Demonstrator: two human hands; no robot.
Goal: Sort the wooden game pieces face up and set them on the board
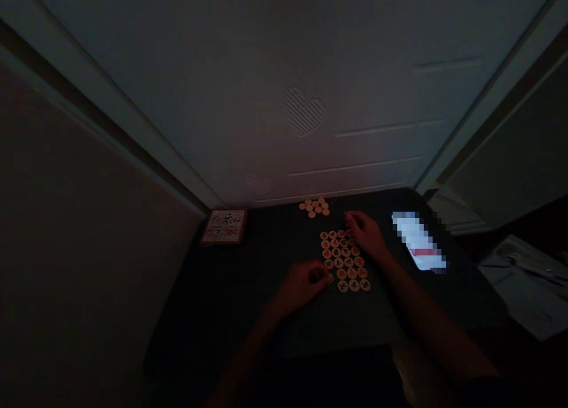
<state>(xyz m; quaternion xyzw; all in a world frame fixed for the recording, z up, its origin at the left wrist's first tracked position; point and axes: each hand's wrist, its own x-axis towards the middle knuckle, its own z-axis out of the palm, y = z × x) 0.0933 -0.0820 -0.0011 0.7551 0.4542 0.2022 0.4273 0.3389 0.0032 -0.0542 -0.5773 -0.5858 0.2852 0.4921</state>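
Observation:
Round wooden Chinese chess pieces point(348, 252) with red or black characters lie face up in close rows on the dark table. My left hand point(304, 282) is at the lower left of these rows, its thumb and fingers closed on the edge of one chess piece point(330, 279), which they partly cover. Past the upper right corner of the rows, my right hand point(366, 235) has its fingertips drawn together; whether a piece is between them is too dark to make out. Its wrist side hides part of the top row. Beyond it lies a loose cluster of plain-looking pieces point(315, 204).
At the table's point(266, 236) far left corner lies a flat square box point(224, 226) with a printed cover. A lit phone point(417, 239), its screen blurred, is on the right. A pale panel point(248, 118) with raised hearts rises behind. Papers point(528, 284) lie off to the right.

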